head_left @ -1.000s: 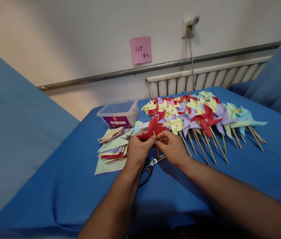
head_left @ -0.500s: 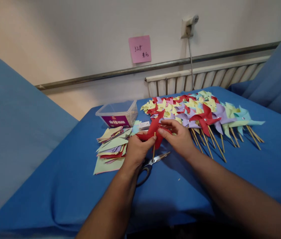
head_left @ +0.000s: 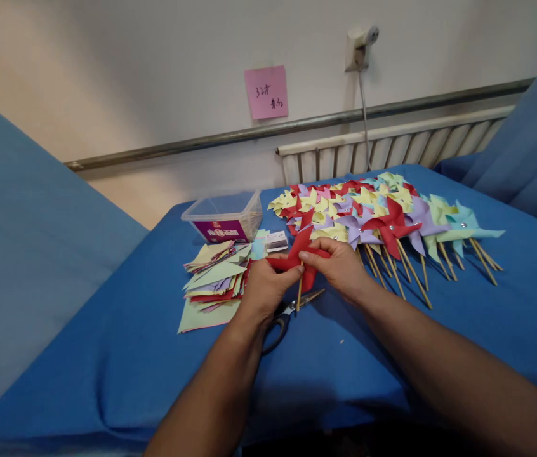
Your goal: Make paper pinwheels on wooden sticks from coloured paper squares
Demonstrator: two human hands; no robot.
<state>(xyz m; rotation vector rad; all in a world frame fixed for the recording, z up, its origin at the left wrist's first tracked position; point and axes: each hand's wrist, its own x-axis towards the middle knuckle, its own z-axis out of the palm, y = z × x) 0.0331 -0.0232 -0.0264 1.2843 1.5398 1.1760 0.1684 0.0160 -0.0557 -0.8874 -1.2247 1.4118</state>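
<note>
Red pinwheel being fixed to its stick, held over the blue counter [head_left: 120, 355].

Left hand [head_left: 263, 287] has its grip closed on the stick [head_left: 299, 293]; right hand [head_left: 342, 265] pinches the red pinwheel [head_left: 299, 254] at its hub. Judged next: careful seating of the hub. Paper stack [head_left: 214, 276] lies close left, scissors [head_left: 287, 314] beneath, finished pinwheels [head_left: 383, 212] right; open room lies toward the near edge.

Free room: I see bare blue cloth [head_left: 120, 355] from 6 to 9 o'clock of my hands, and again at 4 o'clock, below the sticks. Obstacles: scissors [head_left: 287, 314] lying just under my left hand [head_left: 263, 289]; paper stack [head_left: 214, 279] touching it at 9; tub [head_left: 225, 216] at 11; pinwheel heap [head_left: 377, 212] from 12 to 3, its sticks fanning toward my right hand [head_left: 342, 266]; wall beyond the heap.
</note>
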